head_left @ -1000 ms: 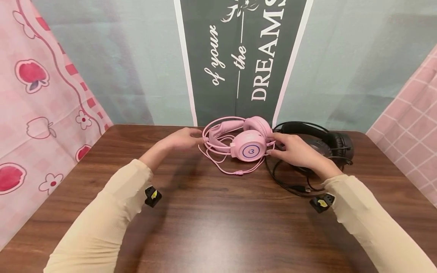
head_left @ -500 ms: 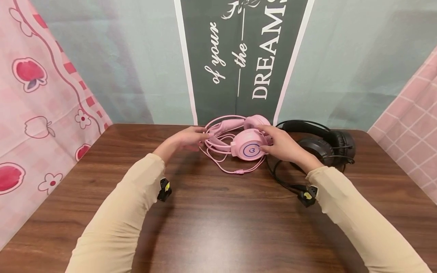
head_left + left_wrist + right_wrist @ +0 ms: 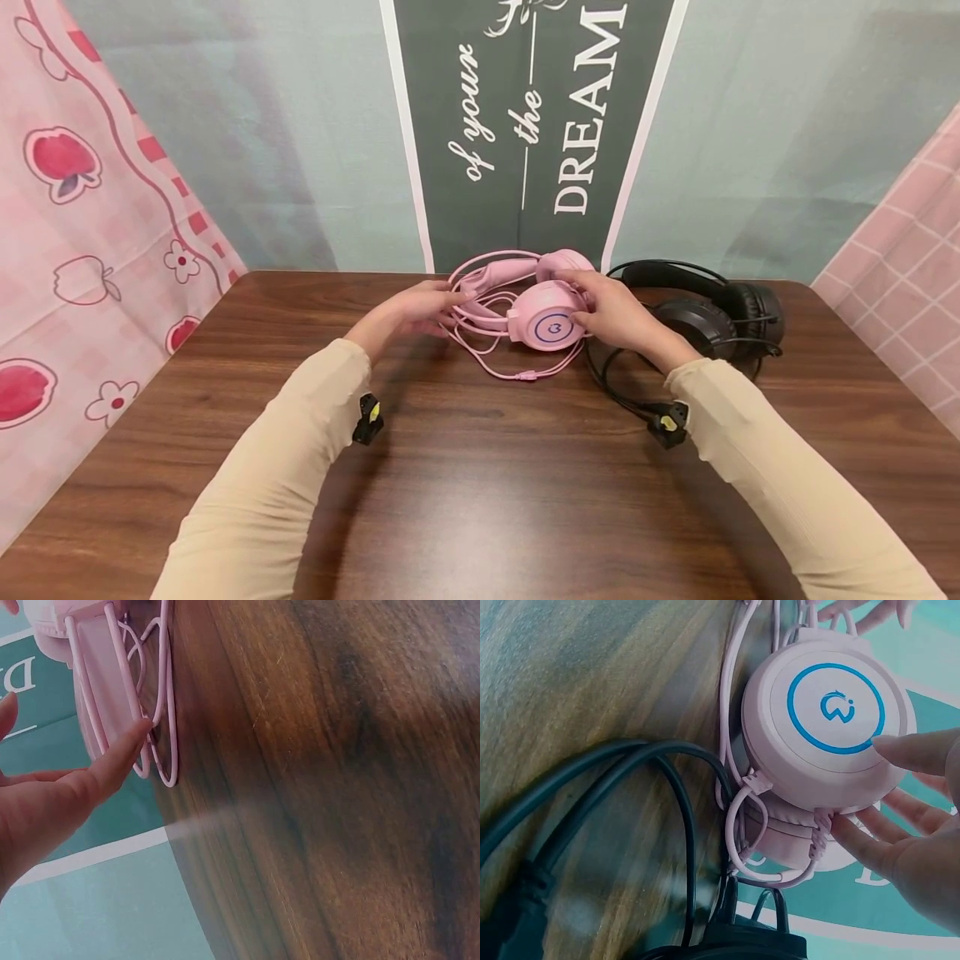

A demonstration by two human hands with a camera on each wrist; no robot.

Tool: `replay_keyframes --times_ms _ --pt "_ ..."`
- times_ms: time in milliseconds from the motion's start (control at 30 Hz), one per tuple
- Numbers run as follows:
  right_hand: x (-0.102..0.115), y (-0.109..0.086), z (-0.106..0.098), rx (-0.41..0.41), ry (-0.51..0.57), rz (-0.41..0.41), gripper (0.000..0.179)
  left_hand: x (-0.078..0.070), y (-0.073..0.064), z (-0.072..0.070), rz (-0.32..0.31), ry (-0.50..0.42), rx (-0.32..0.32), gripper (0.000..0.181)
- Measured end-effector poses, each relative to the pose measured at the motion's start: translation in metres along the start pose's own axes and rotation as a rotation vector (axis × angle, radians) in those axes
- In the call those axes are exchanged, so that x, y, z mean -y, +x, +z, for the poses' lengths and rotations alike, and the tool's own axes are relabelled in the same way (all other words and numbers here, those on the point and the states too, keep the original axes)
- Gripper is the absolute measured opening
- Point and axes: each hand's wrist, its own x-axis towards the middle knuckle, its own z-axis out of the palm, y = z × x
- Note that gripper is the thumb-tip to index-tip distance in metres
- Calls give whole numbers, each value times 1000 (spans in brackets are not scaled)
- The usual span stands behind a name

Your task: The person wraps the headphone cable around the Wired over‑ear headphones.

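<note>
A pink headphone set (image 3: pixel 551 317) lies on its side on the wooden table, its cable looped round it. With the thumb on the ear cup's logo face (image 3: pixel 836 709) and fingers reaching behind its edge, my right hand (image 3: pixel 618 312) holds that cup. My left hand (image 3: pixel 412 310) is at the headband end; in the left wrist view a nearly straight finger (image 3: pixel 120 757) touches the thin pink bars (image 3: pixel 124 667) of the band. Part of the left fingers is hidden in the head view. Black headphones (image 3: pixel 693 321) lie just right of my right hand.
Black cables (image 3: pixel 615 765) from the dark headphones run close to the pink ear cup. The brown table (image 3: pixel 480 483) ends at a hanging cloth backdrop (image 3: pixel 300 150) behind the headphones. Patterned pink cloths hang at both sides.
My right hand has moved left from the pink cup's right edge, its thumb now on the outer face. My left hand has moved slightly right, onto the headband. The headphones have hardly shifted.
</note>
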Motion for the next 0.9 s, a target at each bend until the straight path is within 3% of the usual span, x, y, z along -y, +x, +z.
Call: replay_keyframes --times_ms 367,667,800,900 --pt "3 -5 -3 11 13 40 42 5 -13 2 -1 -85 -1 51" --pt "3 -13 -5 29 21 -37 48 12 -35 6 10 -133 48 68" --pt "3 -18 -6 40 41 -45 49 15 -45 7 25 -28 52 71" --pt "5 -23 -7 48 58 -46 49 17 -51 10 72 189 14 68"
